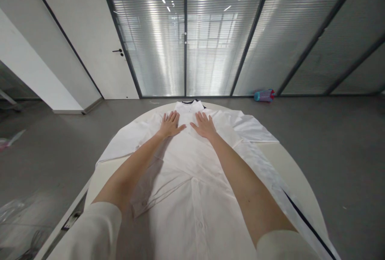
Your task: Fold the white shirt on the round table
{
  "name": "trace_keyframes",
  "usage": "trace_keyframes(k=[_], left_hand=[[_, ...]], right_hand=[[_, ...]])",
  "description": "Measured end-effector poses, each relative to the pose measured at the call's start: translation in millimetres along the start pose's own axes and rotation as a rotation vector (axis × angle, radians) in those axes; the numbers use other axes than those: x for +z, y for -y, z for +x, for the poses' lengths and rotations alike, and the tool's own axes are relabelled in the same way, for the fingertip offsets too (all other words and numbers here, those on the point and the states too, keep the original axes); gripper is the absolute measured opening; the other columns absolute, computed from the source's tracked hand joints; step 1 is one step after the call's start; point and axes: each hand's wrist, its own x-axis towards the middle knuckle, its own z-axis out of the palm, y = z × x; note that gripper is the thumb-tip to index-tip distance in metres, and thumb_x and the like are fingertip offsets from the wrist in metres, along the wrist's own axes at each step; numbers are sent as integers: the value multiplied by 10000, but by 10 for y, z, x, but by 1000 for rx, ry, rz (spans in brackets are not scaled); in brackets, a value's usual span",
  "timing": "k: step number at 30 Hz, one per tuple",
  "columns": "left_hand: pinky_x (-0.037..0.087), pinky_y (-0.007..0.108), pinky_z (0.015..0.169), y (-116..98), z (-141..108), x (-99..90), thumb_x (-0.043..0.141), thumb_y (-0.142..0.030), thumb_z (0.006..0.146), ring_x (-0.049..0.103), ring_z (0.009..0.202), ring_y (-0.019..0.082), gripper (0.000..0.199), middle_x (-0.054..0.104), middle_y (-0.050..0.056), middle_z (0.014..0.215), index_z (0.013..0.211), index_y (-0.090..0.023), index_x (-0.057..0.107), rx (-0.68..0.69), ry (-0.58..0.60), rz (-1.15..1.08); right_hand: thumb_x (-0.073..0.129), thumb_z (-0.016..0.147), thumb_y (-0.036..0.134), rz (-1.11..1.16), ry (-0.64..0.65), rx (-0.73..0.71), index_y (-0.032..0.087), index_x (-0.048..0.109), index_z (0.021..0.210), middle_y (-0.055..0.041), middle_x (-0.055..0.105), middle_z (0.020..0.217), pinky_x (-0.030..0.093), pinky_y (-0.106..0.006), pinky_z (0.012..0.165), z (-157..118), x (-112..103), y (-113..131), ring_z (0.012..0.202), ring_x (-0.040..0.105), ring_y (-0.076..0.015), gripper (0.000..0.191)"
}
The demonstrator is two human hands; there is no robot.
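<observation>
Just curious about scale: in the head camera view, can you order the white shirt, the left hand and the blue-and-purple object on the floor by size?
White shirt, largest.
Left hand, next.
Blue-and-purple object, smallest as seen, though the hand's nearness to the camera leaves their true sizes unsure.

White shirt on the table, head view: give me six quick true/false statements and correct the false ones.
1. The left hand and right hand rest flat on the white shirt. True.
2. The left hand grips a pair of scissors. False: it holds nothing, and its fingers are spread on the cloth.
3. The collar lies at the far end of the shirt, towards the glass wall. True.
4. The table under the shirt is square. False: the table has a rounded edge.
5. The white door stands wide open. False: it appears shut.
6. A striped teal and purple object lies on the floor by the glass. True.
</observation>
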Motion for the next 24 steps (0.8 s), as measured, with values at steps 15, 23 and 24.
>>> trace_keyframes(k=[15, 23, 24], left_hand=[[404, 284, 628, 522, -746, -807, 374, -447, 958, 608, 604, 190, 506, 622, 72, 591, 553, -209, 560, 64, -230, -79], [295, 300, 521, 627, -1800, -958, 347, -521, 927, 305, 376, 122, 567, 300, -6, 394, 438, -238, 299, 172, -110, -321], [301, 299, 520, 596, -1879, -931, 344, -516, 925, 307, 378, 122, 564, 296, -6, 394, 438, -238, 288, 155, -116, -333]], right_hand=[[333, 1018, 385, -15, -250, 259, 162, 746, 1020, -148, 738, 1052, 468, -335, 833, -744, -529, -321, 965, 685, -269, 469], [295, 1035, 306, -98, -66, 35, 134, 743, 758, -188, 748, 823, 478, -344, 778, -1768, -440, -697, 780, 699, -259, 554], [283, 1035, 294, -96, -75, 48, 137, 738, 759, -189, 742, 817, 479, -348, 780, -1824, -469, -725, 773, 693, -258, 555]])
